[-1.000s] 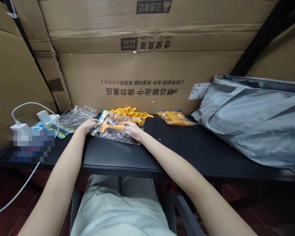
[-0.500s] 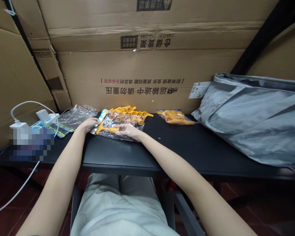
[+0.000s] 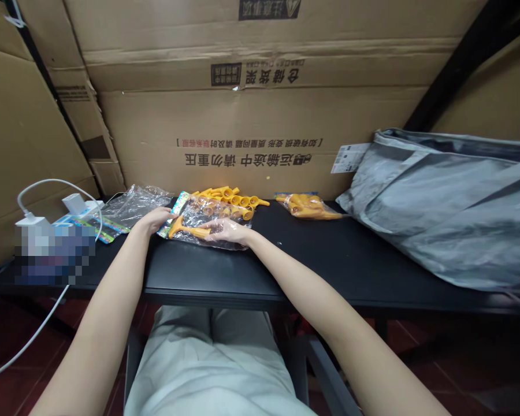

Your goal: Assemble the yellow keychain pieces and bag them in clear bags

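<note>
A clear plastic bag [image 3: 186, 236] with a colourful printed strip lies on the black table. The fingers of my left hand [image 3: 156, 219] are closed on the strip end of this bag. An orange pipe-shaped toy [image 3: 188, 230] lies at the bag, its wider cross end toward my left hand. My right hand [image 3: 227, 230] pinches the other end of that toy; clear film shows around these fingers, and I cannot tell exactly how the film passes over them. Behind the bag is a pile of several similar orange pipes [image 3: 227, 196], partly seen through the plastic.
Empty clear bags [image 3: 138, 202] lie left of my hands, beside a white charger and cable [image 3: 34, 222]. A filled bag of orange pipes [image 3: 307, 206] lies to the right. A large grey bag [image 3: 450, 214] covers the table's right end. Cardboard [image 3: 260, 115] stands behind.
My right hand and the pipe toy have shifted very slightly, the toy's near end tilting a little lower. My left hand stays at the bag's strip. The view has moved slightly.
</note>
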The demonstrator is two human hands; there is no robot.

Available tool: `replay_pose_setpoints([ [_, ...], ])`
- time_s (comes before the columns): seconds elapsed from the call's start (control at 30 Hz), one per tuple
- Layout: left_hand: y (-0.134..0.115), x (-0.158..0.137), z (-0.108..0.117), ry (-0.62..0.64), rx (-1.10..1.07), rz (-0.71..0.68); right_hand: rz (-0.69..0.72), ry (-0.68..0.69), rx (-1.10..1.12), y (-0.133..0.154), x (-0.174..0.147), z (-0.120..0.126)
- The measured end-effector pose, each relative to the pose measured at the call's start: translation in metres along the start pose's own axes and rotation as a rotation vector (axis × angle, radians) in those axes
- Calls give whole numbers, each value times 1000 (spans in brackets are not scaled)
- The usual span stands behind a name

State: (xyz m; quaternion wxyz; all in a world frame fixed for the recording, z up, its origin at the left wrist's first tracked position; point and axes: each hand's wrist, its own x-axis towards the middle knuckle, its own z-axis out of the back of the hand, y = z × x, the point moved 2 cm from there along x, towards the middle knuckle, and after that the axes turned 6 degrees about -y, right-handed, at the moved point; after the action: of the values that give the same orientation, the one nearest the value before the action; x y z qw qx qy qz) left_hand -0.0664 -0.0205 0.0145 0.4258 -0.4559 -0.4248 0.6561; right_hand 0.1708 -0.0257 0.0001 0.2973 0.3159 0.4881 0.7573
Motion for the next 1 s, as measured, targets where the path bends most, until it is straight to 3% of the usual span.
replay_pose_setpoints([
  [0.3,-4,-8,1,44,68,-104,60,-65,-50,-1,3,0],
  [0.43,-4,-2,11,-27,83,-167,129,-369,-111,1,8,19],
  [0.57,3,11,23,-334,222,-150,127,-755,-276,5,2,57],
  [0.63,5,16,27,-484,361,-195,83,-864,-466,5,-4,73],
  [0.7,6,19,29,-536,432,-226,-27,-837,-699,1,-8,80],
  [0.8,6,20,29,-542,478,-245,-195,-650,-950,-8,-12,77],
  [0.9,3,14,26,-519,575,-237,-281,-545,-1034,-12,-13,70],
  [1.0,0,8,21,-451,651,-220,-315,-569,-1068,-10,-14,67],
])
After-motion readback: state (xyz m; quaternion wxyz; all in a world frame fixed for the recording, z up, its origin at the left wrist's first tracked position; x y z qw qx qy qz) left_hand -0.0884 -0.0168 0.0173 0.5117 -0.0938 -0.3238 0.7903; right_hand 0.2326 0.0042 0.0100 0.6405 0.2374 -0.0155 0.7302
